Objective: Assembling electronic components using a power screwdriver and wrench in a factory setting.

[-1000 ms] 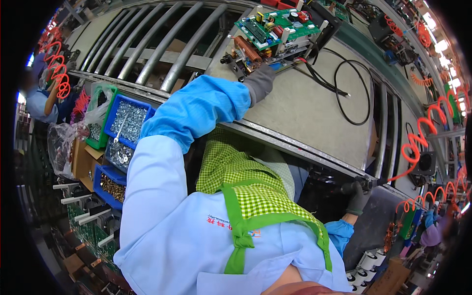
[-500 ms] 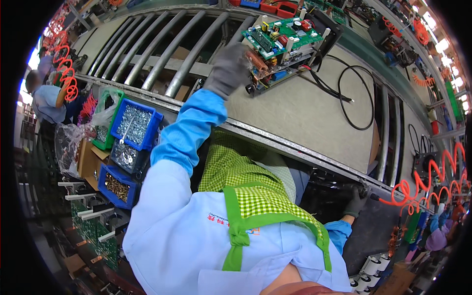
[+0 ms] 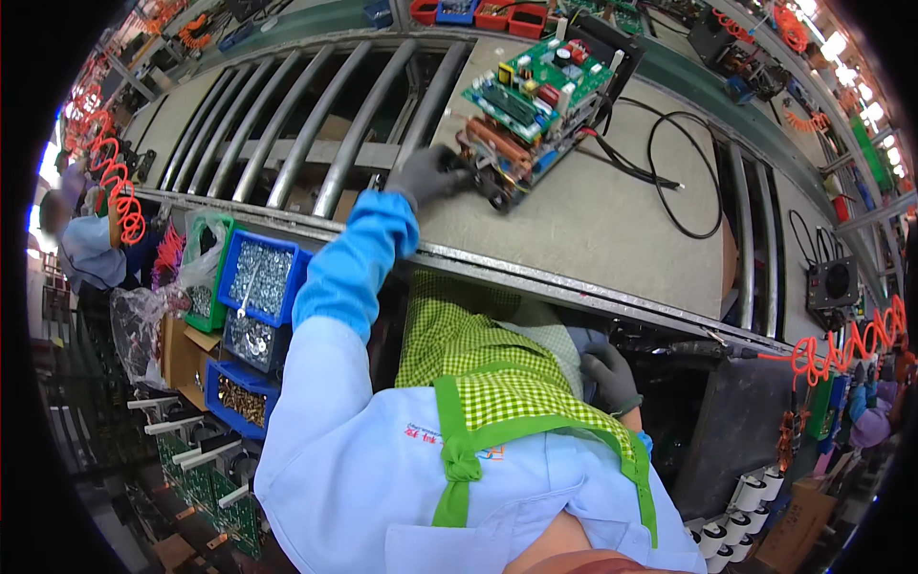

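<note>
On the bench stands a circuit board assembly [image 3: 543, 84]: a green board with mounted components on top, copper coils [image 3: 495, 143] at its near left end, and a black panel behind. My left hand [image 3: 428, 177], in a dark grey glove, is at the near left corner of this unit with its fingers bent against it, beside a round black part. Some fingertips are hidden there. In front of my apron hangs my right hand [image 3: 612, 378], also gloved, holding nothing, its fingers loosely apart. Black cables [image 3: 660, 177] run from the unit across the bench to the right.
Metal rollers [image 3: 368, 120] line the conveyor to the left. Blue bins of small hardware [image 3: 263, 277] stand below its left edge, near a green bin [image 3: 210, 277]. A coiled orange air hose [image 3: 841, 340] ends in a tool by the right edge. Another person [image 3: 91, 230] is at far left.
My left hand has come down from the unit's left side to its near corner, and that corner has shifted toward me. My right hand has left the air-hose tool and moved left toward my apron.
</note>
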`<state>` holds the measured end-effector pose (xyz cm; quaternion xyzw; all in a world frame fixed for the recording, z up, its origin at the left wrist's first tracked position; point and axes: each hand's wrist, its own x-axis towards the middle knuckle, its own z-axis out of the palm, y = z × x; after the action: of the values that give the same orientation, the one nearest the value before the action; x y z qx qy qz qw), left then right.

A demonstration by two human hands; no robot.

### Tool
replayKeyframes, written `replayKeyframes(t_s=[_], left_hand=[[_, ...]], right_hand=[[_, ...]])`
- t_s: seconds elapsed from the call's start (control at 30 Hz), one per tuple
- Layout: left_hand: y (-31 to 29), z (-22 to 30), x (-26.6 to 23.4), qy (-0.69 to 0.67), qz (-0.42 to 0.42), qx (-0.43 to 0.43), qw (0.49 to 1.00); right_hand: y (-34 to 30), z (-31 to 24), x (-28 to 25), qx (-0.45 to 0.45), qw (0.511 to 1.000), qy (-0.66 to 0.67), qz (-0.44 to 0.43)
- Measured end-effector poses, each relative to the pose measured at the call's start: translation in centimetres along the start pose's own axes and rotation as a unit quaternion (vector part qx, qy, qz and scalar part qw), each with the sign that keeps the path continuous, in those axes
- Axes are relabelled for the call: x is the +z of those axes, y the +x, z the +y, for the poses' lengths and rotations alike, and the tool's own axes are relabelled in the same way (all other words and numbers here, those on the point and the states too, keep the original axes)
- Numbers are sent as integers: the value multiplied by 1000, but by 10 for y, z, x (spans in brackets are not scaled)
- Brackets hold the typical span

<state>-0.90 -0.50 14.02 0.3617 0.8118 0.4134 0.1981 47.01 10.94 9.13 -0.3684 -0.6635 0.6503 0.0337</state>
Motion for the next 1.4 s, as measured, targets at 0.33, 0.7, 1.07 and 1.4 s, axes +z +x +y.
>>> replayKeyframes(t_s=[0.33, 0.7, 1.07, 1.4], left_hand=[[-84, 109, 183, 96, -90, 208, 969], [177, 143, 109, 170, 119, 189, 960], [118, 132, 92, 73, 155, 111, 979], [-27, 58, 40, 97, 266, 144, 948]], right_hand=[[71, -65, 3, -139, 943, 238, 185], [126, -90, -18, -145, 940, 95, 294], [134, -69, -63, -198, 936, 86, 279], [170, -135, -169, -124, 992, -28, 6]])
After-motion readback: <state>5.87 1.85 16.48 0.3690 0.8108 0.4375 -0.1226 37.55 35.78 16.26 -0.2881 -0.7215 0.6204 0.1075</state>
